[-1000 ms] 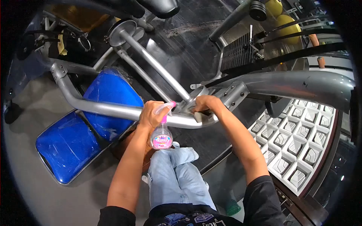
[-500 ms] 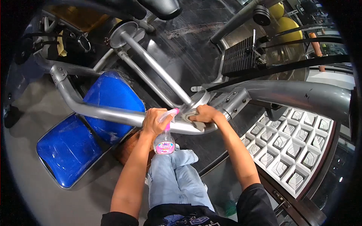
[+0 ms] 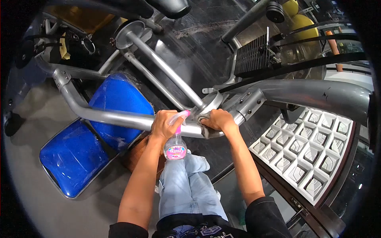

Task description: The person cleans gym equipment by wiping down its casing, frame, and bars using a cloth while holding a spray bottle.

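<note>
My left hand [image 3: 162,125] is wrapped round the neck of a clear spray bottle [image 3: 175,148] with a pink nozzle and pink label. It rests against the curved silver tube [image 3: 119,118] of a gym machine. Just to the right, my right hand [image 3: 219,120] presses a greyish cloth [image 3: 204,123] on the tube, beside the joint where a round collar [image 3: 213,101] and a long silver bar [image 3: 166,71] meet it. The fingers partly cover the cloth.
A blue plastic-wrapped chair [image 3: 73,158] stands at the left. A weight stack [image 3: 252,57] is at the upper right, with yellow balls [image 3: 303,27] behind it. A white gridded panel [image 3: 305,148] lies at the right. Black cables cross the upper right.
My right hand has shifted slightly with the cloth along the tube near the joint. My left hand still holds the bottle, a little further right in view.
</note>
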`<state>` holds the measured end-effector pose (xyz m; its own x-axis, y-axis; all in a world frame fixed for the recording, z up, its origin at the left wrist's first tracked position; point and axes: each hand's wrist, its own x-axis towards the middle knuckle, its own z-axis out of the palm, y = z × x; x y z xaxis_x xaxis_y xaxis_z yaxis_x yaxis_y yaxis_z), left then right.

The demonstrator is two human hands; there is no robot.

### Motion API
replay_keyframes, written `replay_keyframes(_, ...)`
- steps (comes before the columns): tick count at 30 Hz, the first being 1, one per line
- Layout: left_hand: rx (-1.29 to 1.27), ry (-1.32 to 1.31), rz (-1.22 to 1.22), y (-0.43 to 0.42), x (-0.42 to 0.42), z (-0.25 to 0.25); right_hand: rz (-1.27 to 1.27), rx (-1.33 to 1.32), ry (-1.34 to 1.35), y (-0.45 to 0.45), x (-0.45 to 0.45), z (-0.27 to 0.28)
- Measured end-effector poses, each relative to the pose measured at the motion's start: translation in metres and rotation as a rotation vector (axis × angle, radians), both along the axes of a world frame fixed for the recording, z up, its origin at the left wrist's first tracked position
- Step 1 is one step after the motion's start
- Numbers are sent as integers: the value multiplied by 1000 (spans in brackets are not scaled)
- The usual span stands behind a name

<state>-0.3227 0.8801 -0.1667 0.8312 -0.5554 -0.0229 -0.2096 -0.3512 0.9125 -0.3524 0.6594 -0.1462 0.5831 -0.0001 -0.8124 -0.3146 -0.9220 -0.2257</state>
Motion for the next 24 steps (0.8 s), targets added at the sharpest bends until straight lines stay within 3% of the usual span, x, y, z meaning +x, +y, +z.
replay_keyframes(3, -1, -9, 9, 1, -2, -3, -16, -52, -128, 17, -6, 12)
replay_keyframes(8, -25, 13, 12, 0, -1, -4, -102, 178, -642, 37, -59, 16)
replay_keyframes(12, 5, -22, -9, -1, 0, 1, -110, 0, -618, 16, -86, 34)
replay_keyframes(24, 65, 35, -30, 3, 4, 2, 87, 144, -778, 33, -99, 12)
